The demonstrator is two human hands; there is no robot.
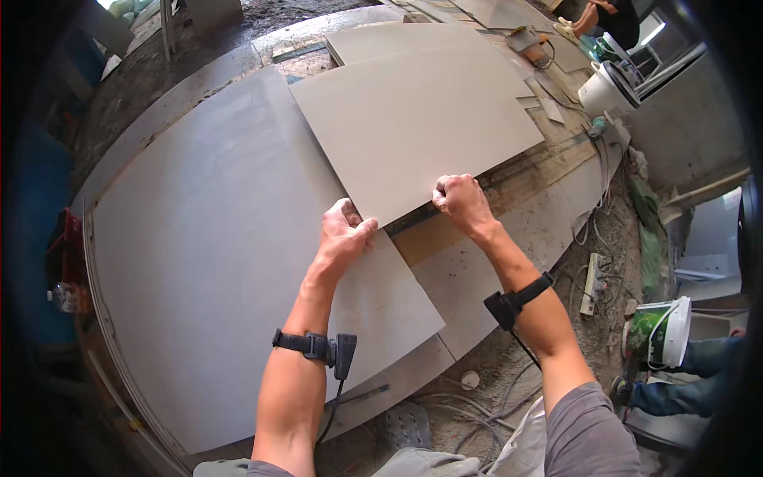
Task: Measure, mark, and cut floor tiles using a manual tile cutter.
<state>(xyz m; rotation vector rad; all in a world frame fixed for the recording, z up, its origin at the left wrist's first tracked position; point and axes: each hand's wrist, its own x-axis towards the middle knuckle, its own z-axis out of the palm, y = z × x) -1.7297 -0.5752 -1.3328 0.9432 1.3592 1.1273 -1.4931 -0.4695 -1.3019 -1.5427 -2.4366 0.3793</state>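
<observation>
Where both hands grip: beige tile near edge under left hand; right hand

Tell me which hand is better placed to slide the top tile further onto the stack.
Probably the left hand: it grips the beige tile at its near corner, palm behind the edge. The right hand only pinches the near edge with closed fingers.

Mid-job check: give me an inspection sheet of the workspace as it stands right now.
Surface: large pale tile lying flat on dusty ground.
Job's things: beige tile, near edge gripped by both hands, overlapping the large one.
Clutter: white bucket, green-and-white bucket, power strip, more tiles behind.
Grippers: left hand holds the tile's near corner; right hand fist-closed on its edge.
Cables: loose cords on the floor; wrist-strap leads.
Surroundings: another person's hands far right; someone's legs at right.
</observation>
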